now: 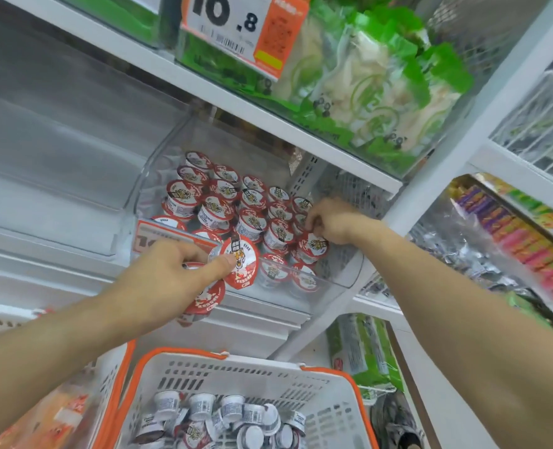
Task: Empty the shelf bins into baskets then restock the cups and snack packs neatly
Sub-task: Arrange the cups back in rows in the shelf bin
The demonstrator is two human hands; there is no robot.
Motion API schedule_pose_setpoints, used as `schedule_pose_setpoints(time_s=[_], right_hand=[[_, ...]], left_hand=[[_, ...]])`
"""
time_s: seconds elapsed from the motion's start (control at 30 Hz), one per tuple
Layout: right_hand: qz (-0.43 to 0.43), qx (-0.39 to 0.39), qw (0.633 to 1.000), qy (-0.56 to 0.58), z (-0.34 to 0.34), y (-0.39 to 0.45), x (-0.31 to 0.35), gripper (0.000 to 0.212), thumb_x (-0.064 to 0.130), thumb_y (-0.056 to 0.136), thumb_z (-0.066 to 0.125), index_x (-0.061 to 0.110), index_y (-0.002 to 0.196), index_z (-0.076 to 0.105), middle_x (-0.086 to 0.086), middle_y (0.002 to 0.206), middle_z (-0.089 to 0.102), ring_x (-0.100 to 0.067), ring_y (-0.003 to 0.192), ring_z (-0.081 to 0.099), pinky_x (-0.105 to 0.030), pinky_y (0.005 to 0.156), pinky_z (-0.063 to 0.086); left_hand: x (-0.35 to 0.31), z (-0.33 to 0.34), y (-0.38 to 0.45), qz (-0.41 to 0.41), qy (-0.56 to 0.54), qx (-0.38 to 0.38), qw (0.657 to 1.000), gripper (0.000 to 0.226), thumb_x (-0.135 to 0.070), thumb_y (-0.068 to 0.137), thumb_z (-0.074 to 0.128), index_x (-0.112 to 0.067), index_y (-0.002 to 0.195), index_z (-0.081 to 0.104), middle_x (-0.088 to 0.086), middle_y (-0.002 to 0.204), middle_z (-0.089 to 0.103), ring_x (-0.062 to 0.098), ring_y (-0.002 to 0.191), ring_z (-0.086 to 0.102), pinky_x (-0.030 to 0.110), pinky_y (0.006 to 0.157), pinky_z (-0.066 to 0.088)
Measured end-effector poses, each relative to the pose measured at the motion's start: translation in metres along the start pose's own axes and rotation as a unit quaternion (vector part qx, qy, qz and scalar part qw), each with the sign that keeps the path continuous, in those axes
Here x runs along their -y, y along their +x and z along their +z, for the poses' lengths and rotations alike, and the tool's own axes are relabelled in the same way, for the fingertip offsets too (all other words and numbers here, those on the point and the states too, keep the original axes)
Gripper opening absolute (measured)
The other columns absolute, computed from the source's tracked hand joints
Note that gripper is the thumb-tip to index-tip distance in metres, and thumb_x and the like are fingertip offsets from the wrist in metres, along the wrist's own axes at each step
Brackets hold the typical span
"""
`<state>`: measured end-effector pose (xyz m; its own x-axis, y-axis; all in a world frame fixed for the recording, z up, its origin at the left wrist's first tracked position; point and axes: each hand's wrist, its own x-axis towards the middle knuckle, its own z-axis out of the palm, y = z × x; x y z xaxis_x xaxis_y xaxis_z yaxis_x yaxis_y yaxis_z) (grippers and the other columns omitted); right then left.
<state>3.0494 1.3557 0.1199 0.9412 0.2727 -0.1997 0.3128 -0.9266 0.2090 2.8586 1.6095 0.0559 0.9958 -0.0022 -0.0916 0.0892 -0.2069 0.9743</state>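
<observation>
My left hand [168,273] grips two cups [223,277] by their red-and-white lids, thumb pressed on the upper lid, just in front of the clear bin [343,277]. Each lid carries a tiger face and some characters too small for me to read. My right hand [330,222] reaches into the right side of the bin, its fingers curled round the rim of one cup [312,247] among the rows standing there. The rest of the cups in the bin [230,209] wear the same tiger lid, some with a small black sticker I cannot make out. A red-and-white price tag [158,238] on the bin front is half hidden behind my left hand.

On the shelf above, a big tag [242,24] reads "10.8", with a barcode and an orange panel of blurred print. Behind it lie green-and-white snack packs [366,85] whose wording is unreadable.

Below, a white basket with an orange rim [223,354] holds a heap of the same cups, mostly on their sides. A second basket [116,377] at the left is cut off by the frame edge; its contents are blurred orange.
</observation>
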Motion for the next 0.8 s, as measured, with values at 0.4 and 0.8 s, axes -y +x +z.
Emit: schedule_pose_setpoints(time_s=[0.4, 0.8], right_hand=[[-0.039, 0.034, 0.996, -0.076, 0.006, -0.019, 0.0, 0.053, 0.044, 0.076, 0.083, 0.018, 0.119, 0.065, -0.001, 0.11, 0.063, -0.022, 0.094, 0.06, -0.036, 0.082, 0.055], [-0.049, 0.014, 0.998, -0.027, 0.009, -0.021, 0.002, 0.05, 0.038, 0.074, 0.087, 0.02, 0.116, 0.069, 0.001, 0.11, 0.066, -0.019, 0.093, 0.06, -0.031, 0.077, 0.051]], left_hand=[[-0.001, 0.002, 0.002, -0.001, 0.027, -0.009, 1.0, 0.043, -0.057, 0.084, 0.061, -0.017, 0.08, 0.074, -0.012, 0.057, 0.069, 0.0, 0.044, 0.059, 0.016, 0.048, 0.038], [-0.002, 0.007, 0.002, 0.002, 0.0, 0.002, 1.0, 0.037, -0.052, 0.085, 0.063, -0.017, 0.079, 0.075, -0.016, 0.057, 0.068, -0.003, 0.049, 0.061, 0.009, 0.046, 0.037]])
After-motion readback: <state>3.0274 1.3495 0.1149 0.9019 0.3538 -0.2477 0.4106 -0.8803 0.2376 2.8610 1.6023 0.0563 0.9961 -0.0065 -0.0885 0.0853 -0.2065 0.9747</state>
